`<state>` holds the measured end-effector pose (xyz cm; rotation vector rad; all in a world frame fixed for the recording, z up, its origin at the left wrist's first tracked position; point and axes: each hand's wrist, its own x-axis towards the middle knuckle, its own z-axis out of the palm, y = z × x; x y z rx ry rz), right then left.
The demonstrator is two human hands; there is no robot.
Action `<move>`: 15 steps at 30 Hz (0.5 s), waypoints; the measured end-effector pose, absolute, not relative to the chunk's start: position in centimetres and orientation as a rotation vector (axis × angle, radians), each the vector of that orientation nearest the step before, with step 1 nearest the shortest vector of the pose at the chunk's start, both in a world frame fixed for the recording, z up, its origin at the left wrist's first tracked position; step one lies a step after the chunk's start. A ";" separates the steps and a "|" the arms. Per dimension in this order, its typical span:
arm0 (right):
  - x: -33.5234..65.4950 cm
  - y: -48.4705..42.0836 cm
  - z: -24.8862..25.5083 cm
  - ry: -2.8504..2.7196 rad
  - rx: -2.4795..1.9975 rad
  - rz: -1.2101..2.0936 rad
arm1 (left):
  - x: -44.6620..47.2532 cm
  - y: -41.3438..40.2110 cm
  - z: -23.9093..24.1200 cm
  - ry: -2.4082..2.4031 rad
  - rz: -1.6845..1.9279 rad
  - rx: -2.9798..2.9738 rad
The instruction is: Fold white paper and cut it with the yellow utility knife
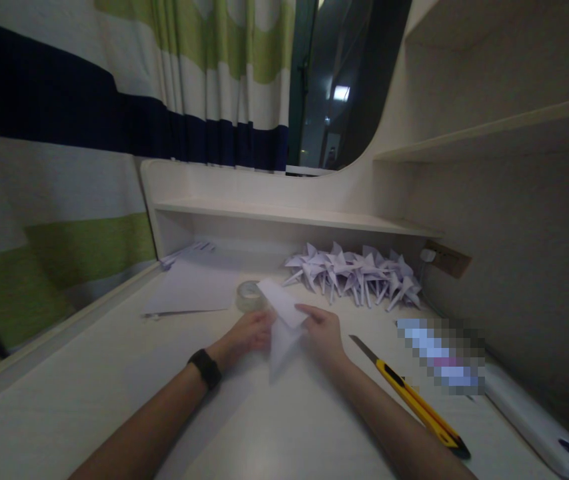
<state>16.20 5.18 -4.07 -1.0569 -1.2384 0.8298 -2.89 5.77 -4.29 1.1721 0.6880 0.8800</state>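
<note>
Head-height view, forward and down

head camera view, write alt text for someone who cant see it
A person's left hand and right hand hold a folded white paper over a pale desk. Beyond are a roll of tape and a row of star-like paper shapes; white sheets lie to the left, a yellow utility knife, blade out, to the right.
</note>
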 end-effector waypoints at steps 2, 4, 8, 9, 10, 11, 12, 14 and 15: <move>16.0 4.7 -3.9 -1.314 -1.072 0.808 | -2.5 5.5 -4.2 0.710 0.983 1.157; 15.8 4.5 -3.7 -1.362 -1.065 0.849 | -2.3 5.3 -4.0 0.703 1.044 1.155; 16.0 4.7 -3.6 -1.368 -0.966 1.119 | -2.7 5.3 -3.3 0.685 1.063 1.183; 16.1 4.9 -3.6 -1.348 -0.919 1.236 | -2.9 5.4 -3.1 0.697 1.064 1.190; 16.3 5.1 -3.6 -1.318 -0.874 1.358 | -3.2 5.4 -2.9 0.711 1.058 1.200; 16.5 5.2 -3.7 -1.280 -0.839 1.470 | -3.4 5.5 -2.7 0.726 1.048 1.214; 16.6 5.3 -3.7 -1.239 -0.821 1.555 | -3.6 5.5 -2.6 0.739 1.037 1.230; 16.7 5.5 -3.9 -1.175 -0.846 1.642 | -3.9 5.7 -2.5 0.761 1.025 1.254; 16.7 5.6 -4.0 -1.157 -0.881 1.658 | -3.9 5.8 -2.6 0.776 1.023 1.262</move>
